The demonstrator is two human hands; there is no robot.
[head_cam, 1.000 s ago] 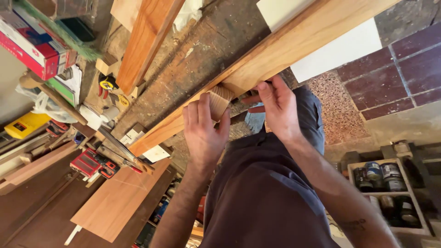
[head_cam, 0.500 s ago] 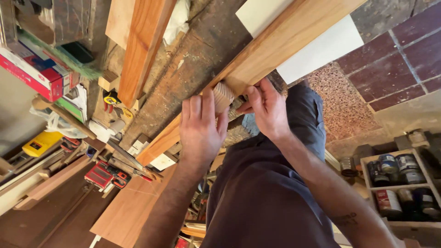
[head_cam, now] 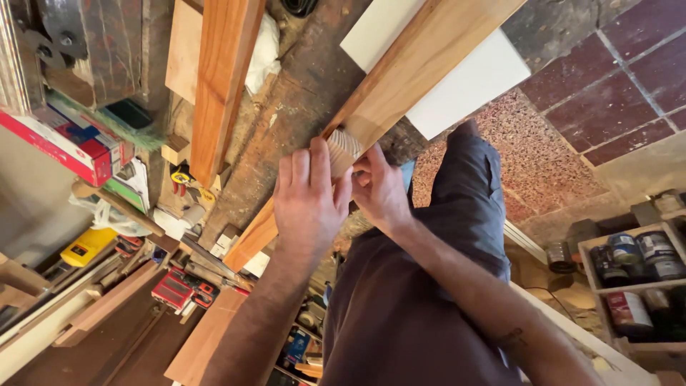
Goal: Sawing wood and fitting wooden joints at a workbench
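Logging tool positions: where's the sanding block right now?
Head view, centre: the sanding block sits on the long wooden plank, pressed under the left hand, with the right hand beside it.

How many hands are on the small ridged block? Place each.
2. The left hand covers the small ridged block on its left side; the right hand pinches it from the right. No other hands show.

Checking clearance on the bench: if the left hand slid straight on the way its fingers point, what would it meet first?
Probably the long wooden board: the left hand already lies on it, fingers beside the small sanding block.
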